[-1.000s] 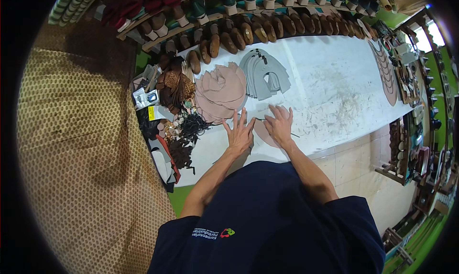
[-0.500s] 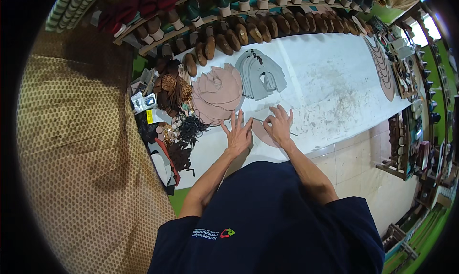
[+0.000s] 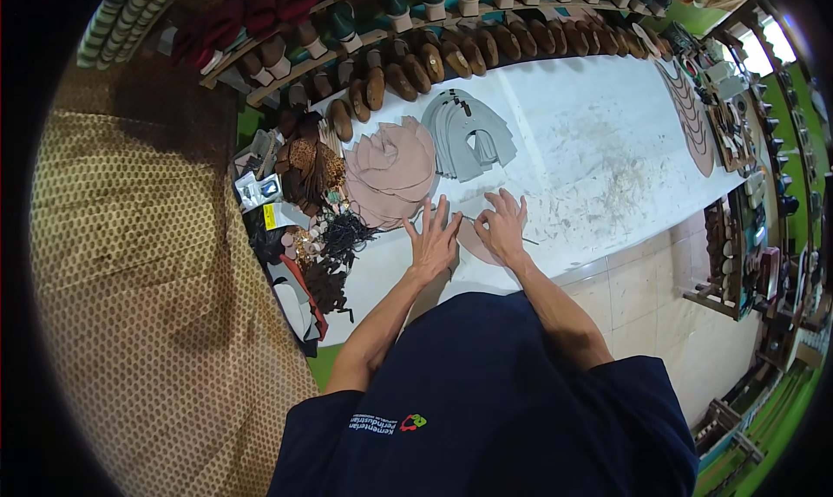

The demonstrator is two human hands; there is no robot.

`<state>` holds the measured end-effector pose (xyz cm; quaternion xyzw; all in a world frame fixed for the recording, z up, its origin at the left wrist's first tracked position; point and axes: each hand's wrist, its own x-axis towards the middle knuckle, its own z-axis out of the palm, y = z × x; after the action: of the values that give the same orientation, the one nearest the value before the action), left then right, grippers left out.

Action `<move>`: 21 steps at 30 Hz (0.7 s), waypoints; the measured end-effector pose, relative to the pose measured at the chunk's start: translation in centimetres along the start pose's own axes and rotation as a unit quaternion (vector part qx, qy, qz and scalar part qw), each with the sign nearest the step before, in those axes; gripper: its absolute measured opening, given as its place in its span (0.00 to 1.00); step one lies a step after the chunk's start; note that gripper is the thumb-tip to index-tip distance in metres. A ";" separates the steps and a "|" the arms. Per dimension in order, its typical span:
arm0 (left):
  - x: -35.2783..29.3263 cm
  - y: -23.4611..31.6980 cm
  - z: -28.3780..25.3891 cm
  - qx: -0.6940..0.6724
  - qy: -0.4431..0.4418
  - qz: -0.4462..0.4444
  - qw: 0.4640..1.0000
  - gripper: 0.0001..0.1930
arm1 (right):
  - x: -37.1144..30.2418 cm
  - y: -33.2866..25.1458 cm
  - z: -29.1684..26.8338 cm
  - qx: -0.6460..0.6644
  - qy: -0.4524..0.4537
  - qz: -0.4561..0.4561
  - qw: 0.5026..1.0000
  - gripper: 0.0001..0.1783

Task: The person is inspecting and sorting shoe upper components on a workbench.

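A pink, rounded flat piece (image 3: 474,244) lies on the white tabletop in front of me, partly under my right hand. My left hand (image 3: 431,247) rests with its fingers spread, the index fingertip at the piece's far left edge. My right hand (image 3: 501,230) has its thumb and index finger pinched together over the piece, the other fingers raised. A thin dark strip (image 3: 530,240) sticks out on the right of this hand, and a short dark line shows between the two hands. The pinch seems to hold this strip; its middle is hidden by my fingers.
Beyond my hands lie a fanned stack of pink pieces (image 3: 390,167) and a stack of grey curved pieces (image 3: 451,124). Dark cords and scraps (image 3: 340,237) clutter the left end. Brown shoe lasts (image 3: 473,53) line the far edge of the white table (image 3: 573,167).
My view has shifted slightly, so the table's contents sit a little further left. Both hands keep nearly the same place and pose, the right pinch still over the pink piece.
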<state>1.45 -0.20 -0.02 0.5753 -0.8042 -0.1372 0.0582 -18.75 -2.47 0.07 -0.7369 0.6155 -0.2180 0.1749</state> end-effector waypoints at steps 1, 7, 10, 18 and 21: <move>-0.1 0.0 0.0 0.000 0.000 0.000 1.000 0.29 | 0.0 -0.1 0.0 -0.001 -0.006 -0.007 1.000 0.09; -0.2 -0.1 -0.1 0.015 -0.004 0.011 1.000 0.29 | -0.3 -0.9 -0.3 -0.009 -0.039 0.001 0.999 0.08; -0.1 0.3 -0.5 -0.002 -0.018 -0.007 1.000 0.30 | -0.3 -0.9 -0.1 -0.014 -0.039 0.012 0.999 0.08; -0.3 -0.1 -0.2 0.030 -0.048 0.014 0.998 0.34 | -0.4 -0.8 0.4 0.001 -0.014 0.005 1.000 0.09; -0.3 -0.1 -0.3 0.030 -0.058 0.014 0.998 0.34 | -0.5 -0.7 0.4 0.001 -0.015 0.009 1.000 0.09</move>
<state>1.66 0.01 0.22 0.5562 -0.8183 -0.1448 -0.0037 -18.01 -1.84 0.08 -0.7344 0.6193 -0.2052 0.1868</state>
